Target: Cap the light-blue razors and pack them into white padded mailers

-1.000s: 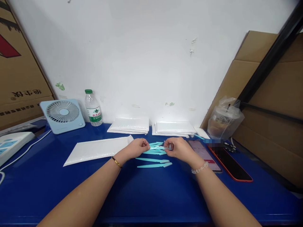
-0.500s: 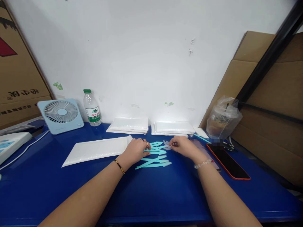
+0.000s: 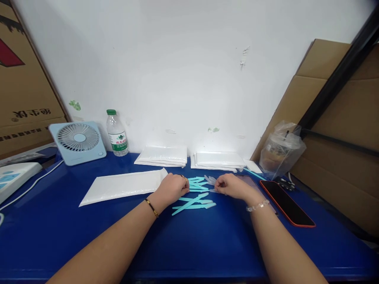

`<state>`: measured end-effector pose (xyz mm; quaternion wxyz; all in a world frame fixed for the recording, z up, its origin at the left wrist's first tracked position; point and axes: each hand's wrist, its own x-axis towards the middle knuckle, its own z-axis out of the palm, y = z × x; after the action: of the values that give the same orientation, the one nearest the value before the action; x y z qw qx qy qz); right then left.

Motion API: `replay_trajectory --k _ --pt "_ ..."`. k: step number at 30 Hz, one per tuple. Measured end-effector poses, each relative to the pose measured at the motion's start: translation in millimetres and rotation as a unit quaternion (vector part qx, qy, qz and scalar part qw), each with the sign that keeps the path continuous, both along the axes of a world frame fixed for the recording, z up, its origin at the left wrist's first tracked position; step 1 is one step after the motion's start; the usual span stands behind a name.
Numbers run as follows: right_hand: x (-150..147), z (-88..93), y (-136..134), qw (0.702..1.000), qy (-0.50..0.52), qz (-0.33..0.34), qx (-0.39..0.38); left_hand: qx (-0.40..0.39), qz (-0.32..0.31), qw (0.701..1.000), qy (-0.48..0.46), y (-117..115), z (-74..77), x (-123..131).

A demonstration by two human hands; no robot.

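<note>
Several turquoise eyebrow razors [image 3: 194, 200] lie in a loose, partly crossed pile on the blue table. My left hand [image 3: 173, 187] is closed at the handle end of the upper razors, its fingertips covering the end of one. Across from it, my right hand [image 3: 232, 185] pinches a small clear blade cap [image 3: 213, 191] at the blade end of a razor. Other clear caps [image 3: 209, 180] lie just behind those fingertips. A white padded envelope [image 3: 124, 186] lies left of my left hand. Whether the pinched cap is on the blade, I cannot tell.
Two stacks of white padded envelopes, a left stack [image 3: 161, 156] and a right stack [image 3: 219, 158], stand against the wall. A fan [image 3: 78, 142] and water bottle [image 3: 117, 136] are at the back left. An orange-edged phone [image 3: 287, 203] and bagged drink cup [image 3: 278, 152] are on the right.
My right hand has shifted slightly toward me, from the loose clear caps to the end of a razor. My left hand has stayed at the handles, its fingers drawn closer together.
</note>
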<state>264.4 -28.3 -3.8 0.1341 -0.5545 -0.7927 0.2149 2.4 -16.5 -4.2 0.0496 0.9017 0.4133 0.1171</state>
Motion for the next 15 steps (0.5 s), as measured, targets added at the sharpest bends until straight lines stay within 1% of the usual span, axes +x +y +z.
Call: replay_trajectory --k 7,15 --pt "1.1 -2.6 5.0 0.999 0.032 -0.004 -0.005 -0.017 0.008 1.000 0.001 -1.0 1.5 0.9" --pt "-0.4 0.3 3.2 1.000 0.024 0.006 0.009 -0.031 0.010 0.999 -0.005 -2.4 3.3 1.8"
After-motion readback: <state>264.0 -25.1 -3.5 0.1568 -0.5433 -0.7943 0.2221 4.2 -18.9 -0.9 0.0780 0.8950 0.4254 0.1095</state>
